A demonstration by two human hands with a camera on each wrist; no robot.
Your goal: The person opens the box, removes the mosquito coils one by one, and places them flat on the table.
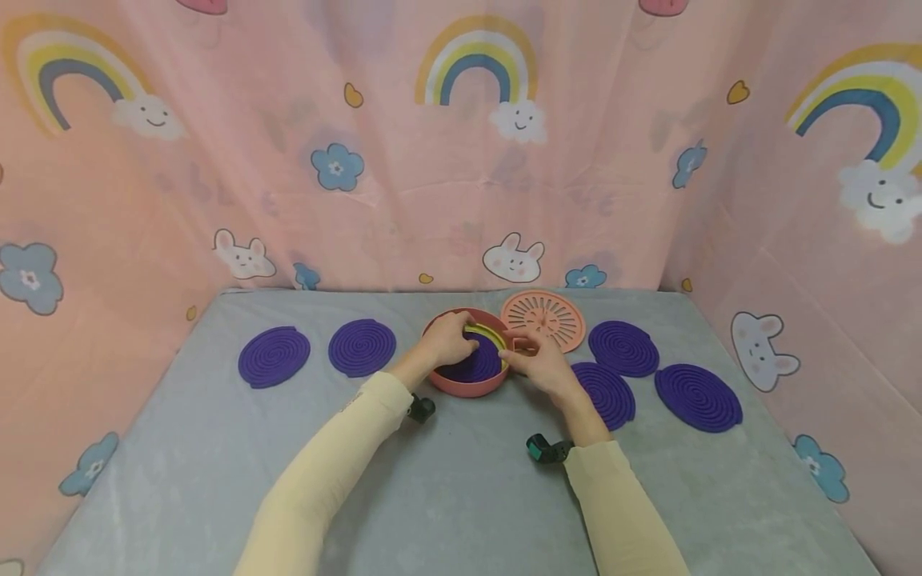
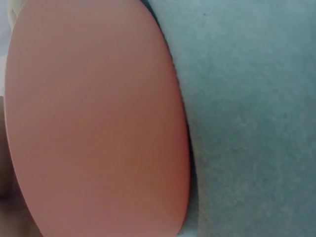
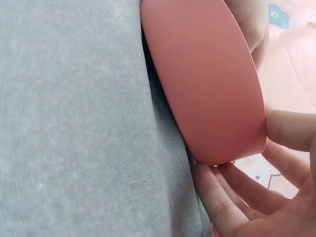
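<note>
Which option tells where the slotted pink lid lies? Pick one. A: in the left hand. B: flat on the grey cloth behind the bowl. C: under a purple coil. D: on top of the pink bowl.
B: the slotted pink lid lies flat on the grey cloth, just behind the pink bowl, with neither hand on it.

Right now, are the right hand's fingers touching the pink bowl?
Touching. The right wrist view shows the fingers of the right hand pressed against the pink bowl wall.

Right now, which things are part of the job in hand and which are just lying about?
In hand: round pink plastic bowl; purple spiral disc inside it; left hand; right hand.

Lying about: pink slotted round lid; two purple discs left; three right; grey cloth.
</note>
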